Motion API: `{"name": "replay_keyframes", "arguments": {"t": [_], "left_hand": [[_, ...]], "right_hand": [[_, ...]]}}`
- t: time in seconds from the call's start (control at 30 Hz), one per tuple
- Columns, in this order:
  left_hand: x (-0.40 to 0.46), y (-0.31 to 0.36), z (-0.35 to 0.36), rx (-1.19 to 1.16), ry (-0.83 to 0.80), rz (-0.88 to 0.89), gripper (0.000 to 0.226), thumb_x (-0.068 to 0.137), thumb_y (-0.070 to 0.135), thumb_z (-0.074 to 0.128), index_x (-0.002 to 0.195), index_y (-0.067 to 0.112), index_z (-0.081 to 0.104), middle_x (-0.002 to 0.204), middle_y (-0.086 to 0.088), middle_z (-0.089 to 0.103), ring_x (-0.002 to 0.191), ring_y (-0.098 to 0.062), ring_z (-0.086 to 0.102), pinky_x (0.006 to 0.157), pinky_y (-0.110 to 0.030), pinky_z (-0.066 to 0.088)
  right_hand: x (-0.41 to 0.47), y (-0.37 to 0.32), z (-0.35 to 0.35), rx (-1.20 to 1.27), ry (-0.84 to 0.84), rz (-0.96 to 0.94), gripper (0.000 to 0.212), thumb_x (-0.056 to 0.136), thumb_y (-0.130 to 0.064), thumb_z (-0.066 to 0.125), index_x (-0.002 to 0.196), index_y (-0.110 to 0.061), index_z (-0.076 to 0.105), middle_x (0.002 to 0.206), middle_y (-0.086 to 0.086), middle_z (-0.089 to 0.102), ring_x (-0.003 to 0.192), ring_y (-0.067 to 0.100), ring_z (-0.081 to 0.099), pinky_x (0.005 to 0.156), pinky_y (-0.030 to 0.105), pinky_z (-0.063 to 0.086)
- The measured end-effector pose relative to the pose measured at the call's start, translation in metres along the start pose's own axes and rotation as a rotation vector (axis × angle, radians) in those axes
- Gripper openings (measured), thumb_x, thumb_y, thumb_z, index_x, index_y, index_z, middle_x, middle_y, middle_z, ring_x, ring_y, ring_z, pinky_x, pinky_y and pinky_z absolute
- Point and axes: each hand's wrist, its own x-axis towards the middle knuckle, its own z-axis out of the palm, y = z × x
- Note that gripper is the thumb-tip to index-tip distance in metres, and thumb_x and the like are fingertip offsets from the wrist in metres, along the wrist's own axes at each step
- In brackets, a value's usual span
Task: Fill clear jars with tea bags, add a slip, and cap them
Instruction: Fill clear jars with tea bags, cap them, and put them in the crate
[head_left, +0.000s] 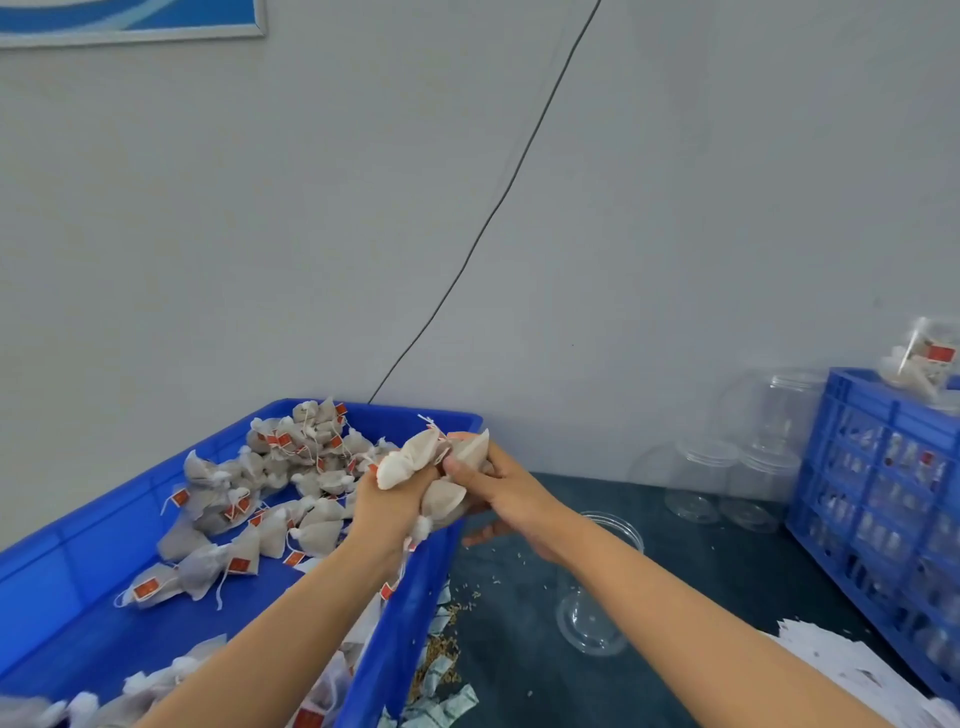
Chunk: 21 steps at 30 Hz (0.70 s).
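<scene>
Both bare forearms reach in from the near edge and meet above the far right rim of a large blue plastic tray (78, 566). Left hand (387, 506) has its fingers clenched round a bunch of pale pyramid mesh tea bags with strings and red paper tags (410, 462); right hand (506, 493) has its thumb and fingers grasping the same bunch from the right side, its lower fingers spread underneath. Strings and one red tag dangle below the left wrist.

Just below and to the right of the hands, an open clear plastic jar (592, 621) stands on the surface, partly hidden by the right forearm; it looks empty, apart from a few specks on its bottom. Inside the blue tray lies a loose heap of more tea bags (270, 493), thickest towards its far side, with others at the near edge.

Further right, more clear jars (727, 486) stand against the wall. Beside them, at the far right, a blue slotted plastic crate (878, 499) holds filled jars, and one filled jar (927, 358) sits on top.

White paper slips (852, 670) lie near right on the dark green surface (701, 587), and small printed sachets (441, 696) and scattered grains lie beside the tray. A grey wall (675, 208) rises behind, crossed by a thin black cable (498, 208), with a blue framed picture (130, 21) at far left.
</scene>
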Motion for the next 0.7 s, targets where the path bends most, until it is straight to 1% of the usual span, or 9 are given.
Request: {"name": "replay_keyframes", "arguments": {"t": [0.03,0.1,0.17,0.27,0.4,0.47,0.57,0.6,0.7], "left_hand": [[-0.002,-0.001,0.007,-0.064,-0.042,-0.031,0.015,0.088,0.019,0.068,0.099,0.009,0.064,0.092,-0.016,0.070,0.084,-0.027,0.067,0.079,-0.046,0.055],[-0.006,-0.003,0.022,-0.194,-0.091,-0.091,0.012,0.090,0.017,0.064,0.098,0.008,0.065,0.084,-0.011,0.073,0.074,-0.020,0.072,0.064,-0.038,0.060],[-0.009,-0.006,0.035,-0.271,-0.108,-0.143,0.011,0.093,0.018,0.061,0.098,0.009,0.065,0.081,-0.008,0.074,0.074,-0.018,0.073,0.058,-0.033,0.058],[-0.012,-0.012,0.050,-0.355,-0.064,-0.208,0.036,0.092,0.024,0.064,0.121,0.003,0.059,0.113,-0.020,0.067,0.108,-0.032,0.064,0.094,-0.049,0.052],[-0.011,-0.018,0.055,-0.430,0.006,-0.214,0.044,0.090,0.036,0.065,0.121,0.006,0.056,0.115,-0.018,0.064,0.111,-0.032,0.060,0.102,-0.052,0.045],[-0.008,-0.018,0.048,-0.415,0.098,-0.167,0.033,0.087,0.034,0.068,0.108,0.010,0.060,0.101,-0.013,0.065,0.096,-0.024,0.065,0.089,-0.044,0.054],[0.002,-0.015,0.031,-0.370,0.193,-0.106,0.019,0.085,0.031,0.072,0.092,0.018,0.061,0.087,-0.004,0.067,0.068,-0.010,0.067,0.055,-0.024,0.054],[0.005,-0.014,0.025,-0.364,0.214,-0.099,0.021,0.084,0.032,0.073,0.092,0.018,0.060,0.085,-0.002,0.067,0.067,-0.010,0.067,0.054,-0.024,0.054],[0.011,-0.013,0.008,-0.354,0.273,-0.098,0.031,0.086,0.038,0.069,0.103,0.018,0.052,0.096,-0.002,0.062,0.081,-0.016,0.060,0.077,-0.035,0.051]], "right_hand": [[-0.002,0.001,0.000,0.029,0.034,-0.017,0.033,0.092,-0.039,0.061,0.122,-0.027,0.053,0.115,0.007,0.065,0.090,0.018,0.068,0.060,0.031,0.058],[-0.005,0.004,-0.003,0.082,0.131,-0.071,0.028,0.092,-0.034,0.062,0.116,-0.021,0.056,0.112,0.007,0.067,0.094,0.021,0.068,0.062,0.033,0.059],[-0.006,0.009,-0.005,0.085,0.249,-0.126,0.026,0.092,-0.033,0.061,0.112,-0.017,0.058,0.109,0.008,0.069,0.100,0.025,0.067,0.077,0.044,0.059],[-0.001,0.018,0.000,0.135,0.427,-0.170,0.020,0.091,-0.035,0.063,0.101,-0.018,0.058,0.101,0.008,0.070,0.098,0.027,0.067,0.087,0.046,0.054],[0.013,0.026,0.019,0.311,0.569,-0.116,0.011,0.095,-0.030,0.058,0.096,-0.020,0.055,0.095,0.003,0.069,0.090,0.017,0.068,0.082,0.035,0.056],[0.022,0.027,0.032,0.446,0.564,-0.070,0.014,0.097,-0.029,0.055,0.100,-0.016,0.054,0.100,0.008,0.069,0.092,0.019,0.068,0.084,0.037,0.057],[0.034,0.024,0.051,0.664,0.491,0.017,0.025,0.098,-0.030,0.052,0.113,-0.010,0.054,0.107,0.016,0.068,0.098,0.027,0.068,0.088,0.046,0.056],[0.036,0.024,0.056,0.707,0.466,0.039,0.026,0.099,-0.030,0.052,0.116,-0.010,0.053,0.107,0.016,0.068,0.097,0.028,0.068,0.086,0.046,0.056],[0.044,0.025,0.073,0.799,0.427,0.049,0.030,0.099,-0.031,0.050,0.124,-0.014,0.050,0.111,0.015,0.068,0.097,0.028,0.069,0.086,0.047,0.057]]}}
